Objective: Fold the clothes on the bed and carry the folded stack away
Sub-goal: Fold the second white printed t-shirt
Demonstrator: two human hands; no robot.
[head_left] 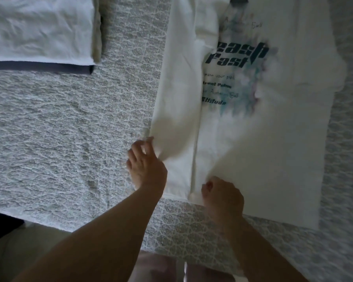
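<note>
head view, t-shirt (253,139) hem in both hands' grip

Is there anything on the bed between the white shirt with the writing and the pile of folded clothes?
Nothing visible. Only bare patterned bedspread lies between the printed T-shirt and the folded stack at the far left. Both hands, left and right, are already on the shirt's near edge.

Bare bedspread (69,129) between folded stack (41,31) and T-shirt (263,139).
</note>
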